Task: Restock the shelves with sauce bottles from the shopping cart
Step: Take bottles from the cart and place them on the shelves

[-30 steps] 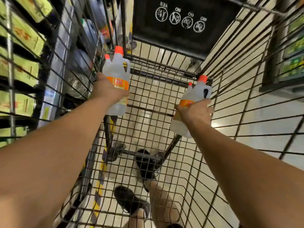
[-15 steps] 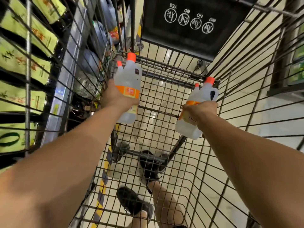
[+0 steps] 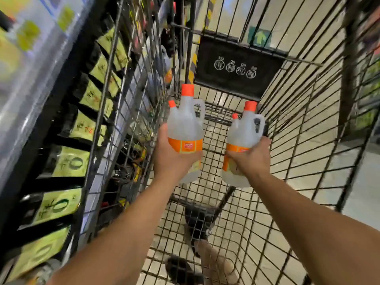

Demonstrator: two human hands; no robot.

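Sauce bottle (image 3: 185, 124) sits in my left grip (image 3: 174, 159), fingers curled round its orange label; my right grip (image 3: 251, 159) clasps the second bottle (image 3: 243, 131) — both upright, side by side over the shopping cart (image 3: 298, 120).

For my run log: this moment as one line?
left hand: holds left bottle | right hand: holds right bottle | both bottles: upright inside cart, off its floor | shelves: at left, beyond cart wall

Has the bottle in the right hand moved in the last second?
Yes. The bottle in the right hand rose and shifted left: its cap now sits just below the cart's black panel, nearer the other bottle.
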